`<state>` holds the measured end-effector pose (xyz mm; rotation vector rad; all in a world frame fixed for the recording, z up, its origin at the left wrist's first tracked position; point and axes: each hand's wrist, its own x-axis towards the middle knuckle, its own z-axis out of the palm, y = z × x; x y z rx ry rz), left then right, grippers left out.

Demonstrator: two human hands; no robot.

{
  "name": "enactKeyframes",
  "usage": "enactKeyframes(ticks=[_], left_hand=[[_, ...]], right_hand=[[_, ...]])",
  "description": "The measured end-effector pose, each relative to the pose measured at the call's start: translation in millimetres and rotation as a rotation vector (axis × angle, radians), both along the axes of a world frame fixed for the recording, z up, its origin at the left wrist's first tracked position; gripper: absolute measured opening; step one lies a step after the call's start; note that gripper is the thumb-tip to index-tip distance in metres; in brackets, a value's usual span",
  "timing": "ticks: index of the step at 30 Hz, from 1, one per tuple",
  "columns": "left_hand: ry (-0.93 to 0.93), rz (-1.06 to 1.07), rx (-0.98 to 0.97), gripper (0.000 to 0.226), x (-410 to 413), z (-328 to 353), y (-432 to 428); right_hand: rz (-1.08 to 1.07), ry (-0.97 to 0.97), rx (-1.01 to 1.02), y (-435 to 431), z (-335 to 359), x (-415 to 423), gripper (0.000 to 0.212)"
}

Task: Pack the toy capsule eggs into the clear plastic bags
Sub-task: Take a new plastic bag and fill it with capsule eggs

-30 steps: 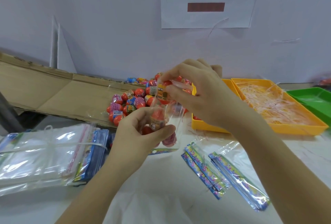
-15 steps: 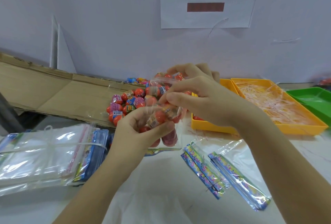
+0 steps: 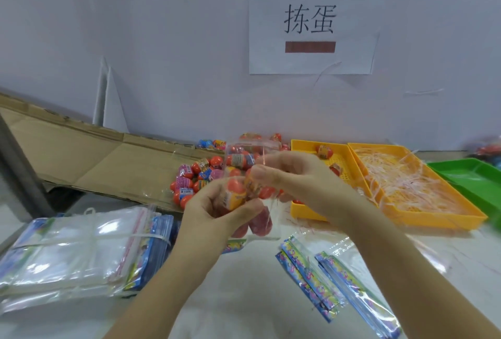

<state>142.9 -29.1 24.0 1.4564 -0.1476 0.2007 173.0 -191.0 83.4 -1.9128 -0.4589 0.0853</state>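
My left hand (image 3: 217, 211) grips a clear plastic bag (image 3: 260, 219) from below; several red capsule eggs show through it. My right hand (image 3: 295, 176) pinches a labelled red egg (image 3: 253, 184) at the bag's mouth, its fingers curled over the bag's upper part. Behind the hands a pile of loose red and pink capsule eggs (image 3: 195, 178) lies on the table beside the cardboard. The bag's open flap (image 3: 252, 146) stands up above my fingers.
A bundled stack of empty clear bags (image 3: 76, 254) lies at the left. Flat printed bags (image 3: 336, 281) lie at the front right. Two yellow trays (image 3: 301, 214) stand at the right, one with eggs, one with shredded strips (image 3: 406, 184); a green tray (image 3: 471, 176) follows. Flattened cardboard (image 3: 89, 159) leans behind.
My right hand has come down from above the bag to its mouth with the egg. The camera has tilted upward, so the hands sit lower in the view.
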Motion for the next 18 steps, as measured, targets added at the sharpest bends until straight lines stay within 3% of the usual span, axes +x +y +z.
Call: enactKeyframes(ticks=[3,5,9,11,14,15,18], left_hand=[[0.018,-0.087,0.057,0.04,0,-2,2],[0.054,-0.127,0.096,0.043,-2,-4,1],[0.103,-0.18,0.143,0.038,-6,-5,-7],[0.138,-0.13,0.12,0.037,-6,-2,-9],[0.156,-0.093,0.026,0.036,-6,-1,-6],[0.152,-0.096,0.014,0.034,-6,-2,-5],[0.148,-0.083,0.018,0.022,-4,-5,-6]], right_hand=[[-0.095,0.099,0.204,1,-21,-6,0.011],[-0.141,0.105,0.317,0,-33,-12,0.013],[-0.251,-0.076,0.215,0,-44,-22,0.013],[-0.239,-0.084,0.28,3,-41,-28,0.007],[-0.132,0.014,0.356,3,-40,-32,0.053],[-0.115,0.004,0.319,2,-41,-32,0.056],[-0.096,-0.047,0.278,-1,-47,-29,0.027]])
